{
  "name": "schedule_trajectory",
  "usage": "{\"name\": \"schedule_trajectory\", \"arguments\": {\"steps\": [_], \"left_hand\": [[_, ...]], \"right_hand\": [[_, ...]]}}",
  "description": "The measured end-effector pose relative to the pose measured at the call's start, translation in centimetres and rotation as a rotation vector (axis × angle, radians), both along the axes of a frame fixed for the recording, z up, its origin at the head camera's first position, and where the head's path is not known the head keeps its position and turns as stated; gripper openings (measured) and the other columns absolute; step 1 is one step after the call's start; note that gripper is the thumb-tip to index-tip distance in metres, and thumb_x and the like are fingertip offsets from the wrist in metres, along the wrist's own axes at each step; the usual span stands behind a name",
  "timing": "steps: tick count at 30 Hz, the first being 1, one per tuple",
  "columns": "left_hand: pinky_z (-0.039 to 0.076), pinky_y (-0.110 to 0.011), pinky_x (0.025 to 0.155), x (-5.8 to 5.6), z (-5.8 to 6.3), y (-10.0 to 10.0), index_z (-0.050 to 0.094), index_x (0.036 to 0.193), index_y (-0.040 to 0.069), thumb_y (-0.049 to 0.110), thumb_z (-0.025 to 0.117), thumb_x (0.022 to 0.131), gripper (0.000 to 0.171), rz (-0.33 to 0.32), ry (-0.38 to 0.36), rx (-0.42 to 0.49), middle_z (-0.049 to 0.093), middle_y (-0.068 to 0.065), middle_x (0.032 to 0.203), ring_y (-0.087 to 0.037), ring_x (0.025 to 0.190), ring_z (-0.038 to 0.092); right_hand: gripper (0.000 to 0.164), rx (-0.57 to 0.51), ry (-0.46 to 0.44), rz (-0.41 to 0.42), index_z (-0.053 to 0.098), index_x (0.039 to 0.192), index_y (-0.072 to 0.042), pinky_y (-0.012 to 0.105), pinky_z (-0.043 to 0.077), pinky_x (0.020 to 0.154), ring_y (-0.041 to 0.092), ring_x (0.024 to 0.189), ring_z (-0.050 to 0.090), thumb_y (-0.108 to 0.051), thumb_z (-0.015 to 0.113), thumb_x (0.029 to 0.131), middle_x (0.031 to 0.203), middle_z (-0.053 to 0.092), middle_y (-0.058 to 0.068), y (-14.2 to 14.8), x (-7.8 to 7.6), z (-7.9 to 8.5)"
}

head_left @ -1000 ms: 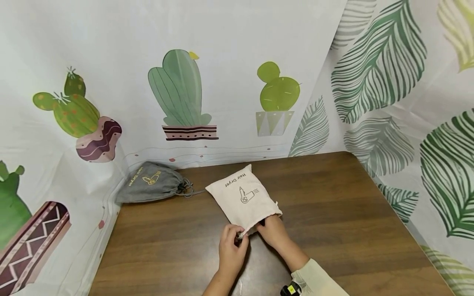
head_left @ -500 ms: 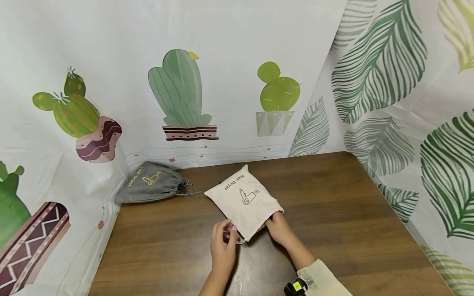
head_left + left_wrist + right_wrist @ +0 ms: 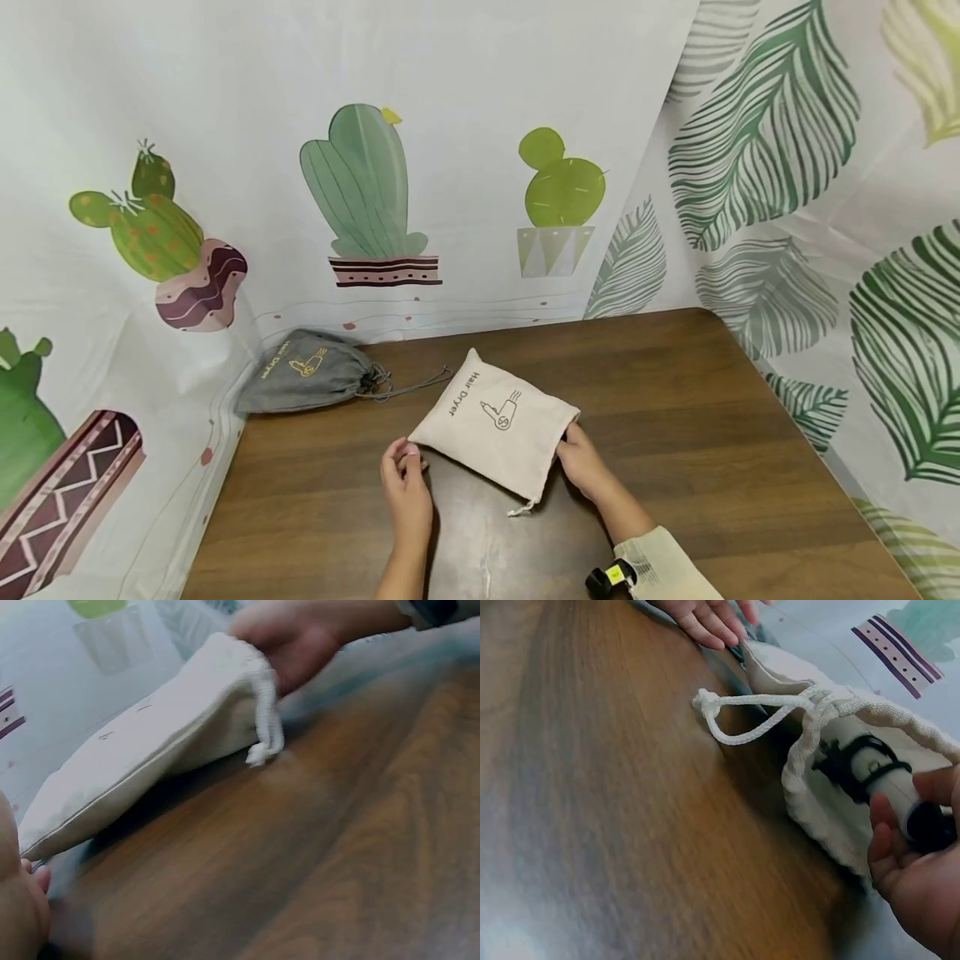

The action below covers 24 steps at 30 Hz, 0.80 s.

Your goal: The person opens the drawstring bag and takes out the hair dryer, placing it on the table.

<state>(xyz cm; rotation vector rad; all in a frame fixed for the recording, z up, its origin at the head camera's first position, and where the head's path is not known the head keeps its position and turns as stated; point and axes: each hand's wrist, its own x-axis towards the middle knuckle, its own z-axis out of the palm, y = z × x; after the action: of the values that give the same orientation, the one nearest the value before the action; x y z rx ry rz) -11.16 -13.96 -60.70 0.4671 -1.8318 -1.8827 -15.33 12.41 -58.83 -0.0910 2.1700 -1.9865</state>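
A cream drawstring bag (image 3: 498, 429) printed "Hair Dryer" lies tilted over the table, its mouth toward the right. My left hand (image 3: 407, 487) pinches the bag's far-left corner between thumb and fingers. At the mouth, my right hand (image 3: 588, 467) reaches inside. The right wrist view shows that hand (image 3: 922, 877) gripping the pale handle of what looks like a hair dryer (image 3: 889, 784), with a black end and a black cord wound around it. Most of the dryer is hidden in the bag. A knotted white drawstring (image 3: 742, 720) hangs from the mouth.
A grey drawstring bag (image 3: 307, 375), also printed "Hair Dryer", lies at the table's back left, its cord trailing right. The brown wooden table (image 3: 675, 417) meets a cloth backdrop (image 3: 472, 150) with cactus and leaf prints. A black device (image 3: 611, 577) sits on the right wrist.
My left hand has left the bag's mouth, moved left and taken the far corner. The cream bag has turned, its mouth swinging right. My right hand has shifted right, staying at the opening.
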Motion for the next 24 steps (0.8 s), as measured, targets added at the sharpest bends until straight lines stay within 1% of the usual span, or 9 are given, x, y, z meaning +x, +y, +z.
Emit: {"name": "schedule_trajectory", "arguments": {"steps": [3, 6, 7, 9, 12, 15, 20, 22, 24], "left_hand": [[0.059, -0.025, 0.083, 0.0, 0.0, -0.8, 0.042, 0.136, -0.010, 0.017, 0.047, 0.108, 0.039, 0.001, 0.014, 0.129, 0.053, -0.014, 0.114, -0.011, 0.093, 0.063], [0.060, -0.029, 0.086, -0.1, 0.1, -1.6, 0.040, 0.137, -0.010, 0.022, 0.045, 0.109, 0.044, -0.027, 0.003, 0.186, 0.055, -0.012, 0.114, -0.012, 0.094, 0.066], [0.060, -0.029, 0.087, -0.1, 0.1, -1.8, 0.039, 0.138, -0.010, 0.024, 0.045, 0.109, 0.045, -0.047, -0.008, 0.191, 0.056, -0.011, 0.115, -0.012, 0.096, 0.067], [0.060, -0.030, 0.088, -0.2, 0.0, -2.3, 0.042, 0.137, -0.009, 0.027, 0.045, 0.109, 0.045, -0.101, -0.037, 0.191, 0.059, -0.010, 0.114, -0.013, 0.099, 0.068], [0.060, -0.033, 0.088, -0.2, -0.1, -2.9, 0.048, 0.127, -0.008, 0.029, 0.046, 0.109, 0.042, -0.203, -0.083, 0.205, 0.064, -0.008, 0.109, -0.015, 0.099, 0.070], [0.061, -0.036, 0.086, -0.1, -0.3, -3.2, 0.053, 0.121, -0.006, 0.031, 0.046, 0.109, 0.040, -0.271, -0.120, 0.249, 0.067, -0.006, 0.100, -0.018, 0.093, 0.072], [0.061, -0.034, 0.086, 0.1, 0.0, -3.7, 0.052, 0.132, -0.006, 0.038, 0.044, 0.109, 0.051, -0.301, -0.185, 0.302, 0.068, -0.001, 0.098, -0.015, 0.090, 0.070], [0.060, -0.033, 0.086, 0.1, 0.1, -3.8, 0.050, 0.135, -0.008, 0.040, 0.043, 0.109, 0.055, -0.306, -0.199, 0.282, 0.068, -0.001, 0.101, -0.014, 0.091, 0.070], [0.060, -0.032, 0.086, 0.0, 0.1, -3.8, 0.050, 0.136, -0.009, 0.039, 0.044, 0.109, 0.056, -0.309, -0.199, 0.253, 0.068, -0.002, 0.104, -0.014, 0.092, 0.070]], "right_hand": [[0.057, -0.028, -0.010, 0.034, 0.021, 0.156, 0.006, 0.056, 0.016, 0.123, 0.038, 0.154, 0.010, -0.003, 0.042, 0.104, 0.166, 0.018, 0.024, 0.2, 0.0, -0.2], [0.060, -0.049, -0.020, 0.034, 0.020, 0.157, 0.006, 0.052, 0.016, 0.124, 0.038, 0.154, 0.008, -0.006, 0.045, 0.104, 0.166, 0.018, 0.024, 0.4, -0.2, -0.5], [0.061, -0.054, -0.020, 0.034, 0.020, 0.157, 0.007, 0.049, 0.017, 0.124, 0.038, 0.154, 0.009, -0.006, 0.046, 0.103, 0.166, 0.018, 0.024, 0.4, -0.2, -0.7], [0.061, -0.069, -0.037, 0.033, 0.021, 0.157, 0.006, 0.036, 0.022, 0.122, 0.035, 0.154, 0.012, -0.005, 0.047, 0.102, 0.166, 0.021, 0.023, 0.5, -0.4, -1.0], [0.061, -0.098, -0.059, 0.051, 0.023, 0.156, 0.007, 0.016, 0.027, 0.113, 0.034, 0.153, 0.015, -0.004, 0.047, 0.101, 0.165, 0.023, 0.023, 0.5, -0.6, -1.3], [0.062, -0.124, -0.079, 0.066, 0.023, 0.156, 0.007, 0.006, 0.028, 0.104, 0.033, 0.153, 0.014, -0.003, 0.048, 0.100, 0.165, 0.023, 0.023, 0.5, -0.7, -1.5], [0.061, -0.114, -0.070, 0.076, 0.026, 0.155, 0.009, 0.004, 0.027, 0.102, 0.032, 0.153, 0.016, -0.002, 0.050, 0.100, 0.164, 0.026, 0.024, 0.3, -0.8, -1.7], [0.060, -0.108, -0.053, 0.081, 0.027, 0.153, 0.010, 0.005, 0.027, 0.104, 0.028, 0.151, 0.021, -0.002, 0.050, 0.099, 0.162, 0.028, 0.026, 0.2, -0.7, -1.7], [0.059, -0.097, -0.029, 0.085, 0.029, 0.152, 0.011, 0.007, 0.028, 0.105, 0.019, 0.146, 0.028, -0.001, 0.050, 0.099, 0.160, 0.031, 0.028, 0.2, -0.6, -1.9]]}}
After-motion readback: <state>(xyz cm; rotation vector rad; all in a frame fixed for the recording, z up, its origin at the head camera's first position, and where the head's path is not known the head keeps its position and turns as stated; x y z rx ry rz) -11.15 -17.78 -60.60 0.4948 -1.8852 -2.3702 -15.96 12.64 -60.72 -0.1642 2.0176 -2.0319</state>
